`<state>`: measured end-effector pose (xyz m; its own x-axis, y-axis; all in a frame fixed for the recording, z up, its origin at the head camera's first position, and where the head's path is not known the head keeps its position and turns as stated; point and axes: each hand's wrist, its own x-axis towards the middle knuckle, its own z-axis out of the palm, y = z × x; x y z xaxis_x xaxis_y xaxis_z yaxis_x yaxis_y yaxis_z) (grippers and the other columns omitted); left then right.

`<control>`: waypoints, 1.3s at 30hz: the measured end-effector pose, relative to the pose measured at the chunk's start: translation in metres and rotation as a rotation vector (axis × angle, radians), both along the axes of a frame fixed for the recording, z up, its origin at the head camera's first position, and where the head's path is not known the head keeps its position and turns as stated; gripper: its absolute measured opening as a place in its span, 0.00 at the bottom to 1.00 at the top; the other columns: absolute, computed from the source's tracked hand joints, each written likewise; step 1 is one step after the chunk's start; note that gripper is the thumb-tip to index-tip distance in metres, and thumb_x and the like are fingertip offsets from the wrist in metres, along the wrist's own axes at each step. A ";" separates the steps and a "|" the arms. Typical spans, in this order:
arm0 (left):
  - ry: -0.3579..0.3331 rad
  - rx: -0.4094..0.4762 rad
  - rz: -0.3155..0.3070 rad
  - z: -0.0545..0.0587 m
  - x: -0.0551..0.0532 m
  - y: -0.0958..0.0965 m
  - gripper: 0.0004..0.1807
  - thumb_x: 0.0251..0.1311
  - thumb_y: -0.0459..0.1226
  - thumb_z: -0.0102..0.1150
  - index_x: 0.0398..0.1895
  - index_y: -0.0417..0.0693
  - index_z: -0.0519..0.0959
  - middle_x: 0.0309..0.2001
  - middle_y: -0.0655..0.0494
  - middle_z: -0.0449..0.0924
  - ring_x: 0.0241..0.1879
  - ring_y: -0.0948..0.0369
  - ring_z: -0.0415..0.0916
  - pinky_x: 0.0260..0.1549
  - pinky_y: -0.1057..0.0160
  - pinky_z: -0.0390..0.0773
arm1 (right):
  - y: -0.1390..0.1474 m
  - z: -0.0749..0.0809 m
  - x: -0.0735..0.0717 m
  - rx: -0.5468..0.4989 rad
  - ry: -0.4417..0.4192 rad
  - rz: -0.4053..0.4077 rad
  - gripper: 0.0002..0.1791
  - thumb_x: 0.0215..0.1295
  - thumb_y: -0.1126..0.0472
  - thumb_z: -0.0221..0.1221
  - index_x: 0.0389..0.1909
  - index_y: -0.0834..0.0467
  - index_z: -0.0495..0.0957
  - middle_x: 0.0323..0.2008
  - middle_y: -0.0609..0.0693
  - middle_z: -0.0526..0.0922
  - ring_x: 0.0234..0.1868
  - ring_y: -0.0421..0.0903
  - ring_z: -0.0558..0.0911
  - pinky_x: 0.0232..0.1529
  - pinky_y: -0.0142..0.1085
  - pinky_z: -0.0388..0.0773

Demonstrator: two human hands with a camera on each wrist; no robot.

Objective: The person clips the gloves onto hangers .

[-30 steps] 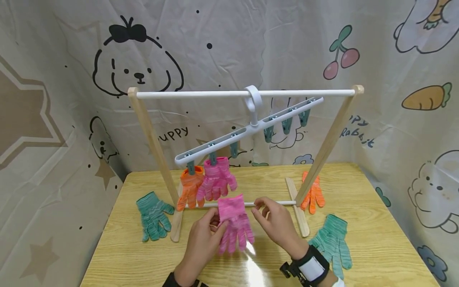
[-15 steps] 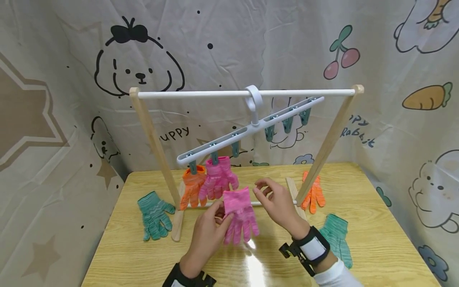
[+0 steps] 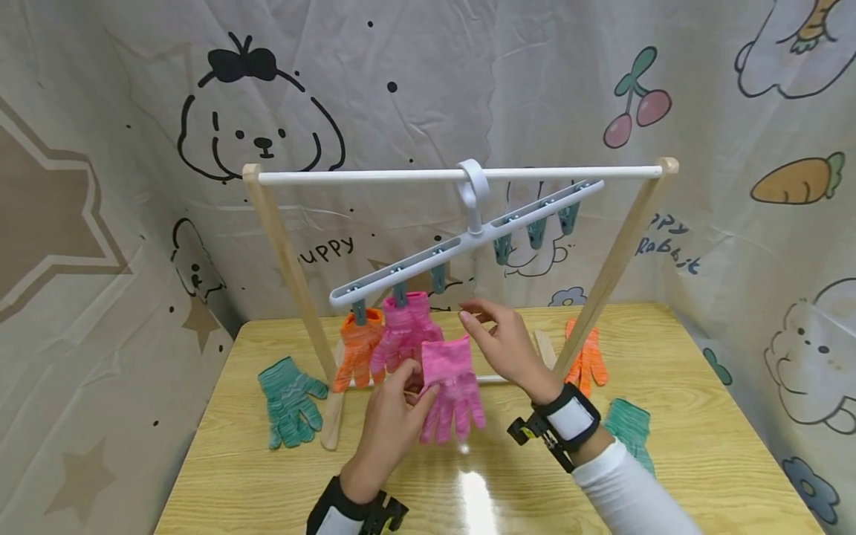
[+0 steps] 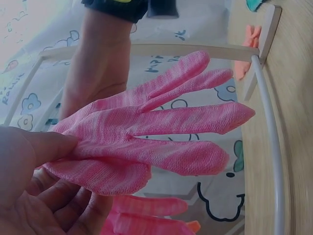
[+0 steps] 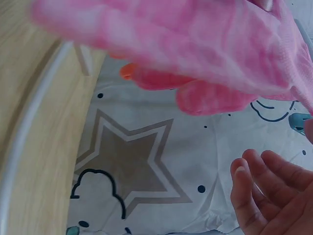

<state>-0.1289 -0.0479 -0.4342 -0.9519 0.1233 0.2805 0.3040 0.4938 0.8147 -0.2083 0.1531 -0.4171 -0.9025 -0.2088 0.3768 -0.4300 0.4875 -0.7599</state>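
A pink knit glove (image 3: 455,390) hangs cuff up from my left hand (image 3: 394,420), which pinches its side between thumb and fingers. In the left wrist view the thumb lies on the palm of the pink glove (image 4: 161,117). My right hand (image 3: 501,338) is beside the cuff's upper right corner, its fingers loosely bent with nothing seen between them. Behind, a white clip hanger (image 3: 468,238) slants from a white rod. Its left clips hold an orange glove (image 3: 361,345) and another pink glove (image 3: 408,327). A grey-green clip (image 3: 438,277) hangs just above the held glove.
The wooden stand's left post (image 3: 287,267) and right post (image 3: 611,275) carry the rod (image 3: 361,177). Several more clips hang at the hanger's right half. Green gloves lie at left (image 3: 290,405) and right (image 3: 630,431). An orange glove (image 3: 590,360) lies behind the right post.
My left hand has lifted the pink glove up and slightly right, toward the hanger. My right hand has risen and stays near the cuff.
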 end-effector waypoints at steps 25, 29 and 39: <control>0.014 0.032 0.011 0.016 -0.012 0.001 0.09 0.62 0.33 0.68 0.43 0.44 0.79 0.36 0.51 0.84 0.37 0.60 0.82 0.35 0.70 0.82 | -0.016 0.053 -0.040 -0.218 -0.213 0.270 0.22 0.77 0.61 0.49 0.65 0.71 0.71 0.56 0.69 0.79 0.50 0.49 0.79 0.49 0.42 0.83; 0.035 0.026 0.006 0.019 -0.013 0.000 0.09 0.62 0.33 0.68 0.43 0.43 0.79 0.36 0.51 0.84 0.37 0.59 0.82 0.35 0.69 0.83 | -0.019 0.056 -0.043 -0.244 -0.198 0.290 0.20 0.78 0.63 0.48 0.61 0.72 0.73 0.51 0.69 0.79 0.47 0.39 0.79 0.45 0.35 0.83; 0.067 0.020 0.018 0.020 -0.016 0.000 0.09 0.61 0.32 0.68 0.43 0.43 0.79 0.35 0.51 0.84 0.35 0.60 0.81 0.34 0.69 0.82 | -0.021 0.058 -0.046 -0.314 -0.187 0.319 0.15 0.78 0.66 0.48 0.52 0.74 0.74 0.38 0.47 0.83 0.41 0.35 0.80 0.40 0.32 0.82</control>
